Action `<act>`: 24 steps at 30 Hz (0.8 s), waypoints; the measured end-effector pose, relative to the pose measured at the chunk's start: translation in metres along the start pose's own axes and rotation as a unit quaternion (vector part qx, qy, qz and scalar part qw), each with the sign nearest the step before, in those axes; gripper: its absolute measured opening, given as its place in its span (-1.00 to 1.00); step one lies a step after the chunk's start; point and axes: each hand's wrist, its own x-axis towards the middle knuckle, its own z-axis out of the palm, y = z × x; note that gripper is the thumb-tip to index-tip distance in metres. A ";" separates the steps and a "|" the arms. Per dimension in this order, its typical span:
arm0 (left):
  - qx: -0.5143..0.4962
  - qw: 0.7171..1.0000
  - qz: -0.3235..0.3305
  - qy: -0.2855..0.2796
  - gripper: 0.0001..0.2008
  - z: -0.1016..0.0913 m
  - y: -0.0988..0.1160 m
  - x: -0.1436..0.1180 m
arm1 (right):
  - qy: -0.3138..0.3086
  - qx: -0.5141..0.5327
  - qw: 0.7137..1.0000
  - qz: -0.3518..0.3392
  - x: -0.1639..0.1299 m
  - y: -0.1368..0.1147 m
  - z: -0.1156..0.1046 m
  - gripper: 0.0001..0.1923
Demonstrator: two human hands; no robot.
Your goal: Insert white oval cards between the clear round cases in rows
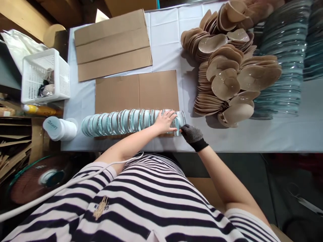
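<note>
A long row of nested clear plastic shells [121, 121] lies on its side near the table's front edge, bluish-white where they overlap. My bare left hand [165, 122] rests over the row's right part, its fingers spread and the thumb apart. At the right end, my right hand [193, 136] wears a dark grey striped glove. Its fingers are closed at the lower rim of the end shell [180, 121]; the fingertips are partly hidden. Beneath the row is a flat cardboard sheet [136, 92].
Stacks of glossy beige moulded cups [225, 84] stand at the right, beside larger rows of clear shells [282, 67]. Another cardboard sheet [113, 43] lies at the back left. A white basket [64, 79] and a white lidded container [67, 130] are at the left. A white cable [75, 183] crosses my left side.
</note>
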 end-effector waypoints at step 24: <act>-0.010 0.995 0.052 0.089 -0.30 0.006 0.004 -0.026 | 0.104 0.337 0.901 0.254 0.022 -0.027 0.048 -0.37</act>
